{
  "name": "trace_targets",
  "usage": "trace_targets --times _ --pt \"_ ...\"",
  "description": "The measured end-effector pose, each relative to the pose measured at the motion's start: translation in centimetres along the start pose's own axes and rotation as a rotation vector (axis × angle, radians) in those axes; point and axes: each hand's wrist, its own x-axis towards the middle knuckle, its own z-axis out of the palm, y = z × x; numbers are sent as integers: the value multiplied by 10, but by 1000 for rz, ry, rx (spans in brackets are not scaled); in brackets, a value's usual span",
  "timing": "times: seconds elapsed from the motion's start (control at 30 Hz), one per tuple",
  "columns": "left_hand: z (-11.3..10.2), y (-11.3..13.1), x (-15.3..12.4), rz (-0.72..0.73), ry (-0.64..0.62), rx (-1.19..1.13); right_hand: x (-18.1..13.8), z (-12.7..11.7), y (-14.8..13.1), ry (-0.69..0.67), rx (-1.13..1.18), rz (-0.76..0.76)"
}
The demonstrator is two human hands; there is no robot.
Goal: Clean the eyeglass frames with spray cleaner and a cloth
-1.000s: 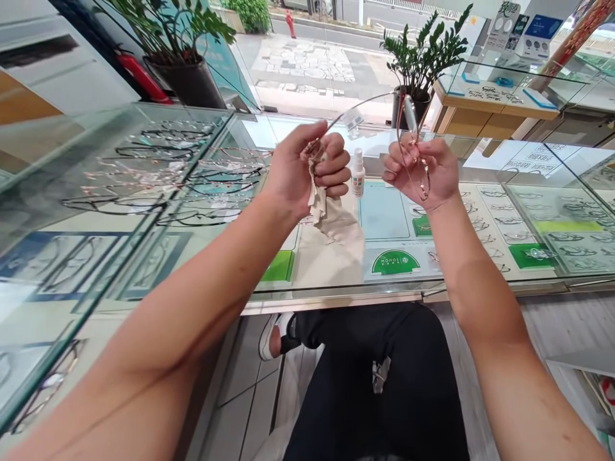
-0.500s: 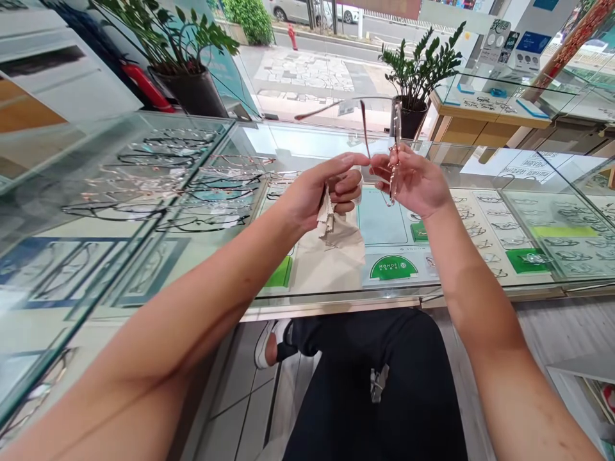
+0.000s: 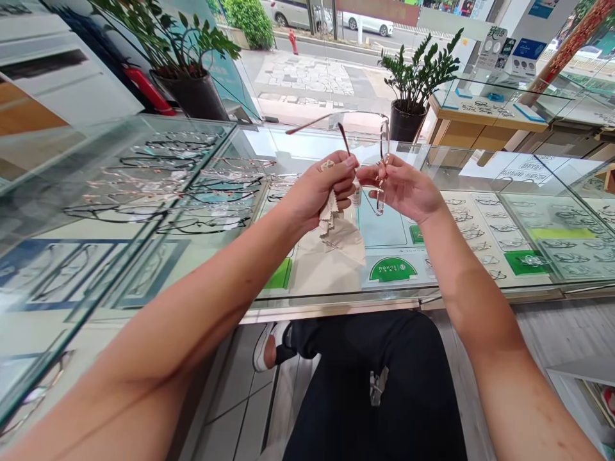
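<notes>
Above the glass counter I hold up a thin metal pair of glasses [image 3: 383, 153] between both hands. My right hand [image 3: 408, 189] pinches the front of the frame, which stands edge-on to me. My left hand [image 3: 321, 189] is closed on a beige cleaning cloth [image 3: 339, 230] that hangs below the fist. Its thumb and forefinger pinch one temple arm near the tip. The other temple arm sticks out to the left with a small tag on it. A small white spray bottle [image 3: 356, 193] stands on the counter behind my hands, mostly hidden.
Glass display cases [image 3: 144, 186] full of several spectacle frames run left and right. A green label [image 3: 393, 269] lies under the glass. Two potted plants [image 3: 192, 70] stand at the window. My dark-trousered legs [image 3: 375, 384] are below the counter edge.
My hands have come close together. The left hand moved from wiping the far temple tip to pinching the nearer temple arm, and the frame has turned and dropped a little.
</notes>
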Motion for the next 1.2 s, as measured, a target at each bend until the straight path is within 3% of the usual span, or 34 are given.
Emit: trace_targets --times 0.3,0.6,0.8,1.2 --pt "-7 2 5 31 39 -57 -5 -3 -13 104 111 -275" --pt "-4 -3 6 69 79 -48 -3 -17 -13 181 72 -343" --pt "-14 -9 16 57 145 -47 0 -15 -12 242 -19 -286" --pt "-19 -17 23 -115 52 -106 11 -14 6 191 85 -112"
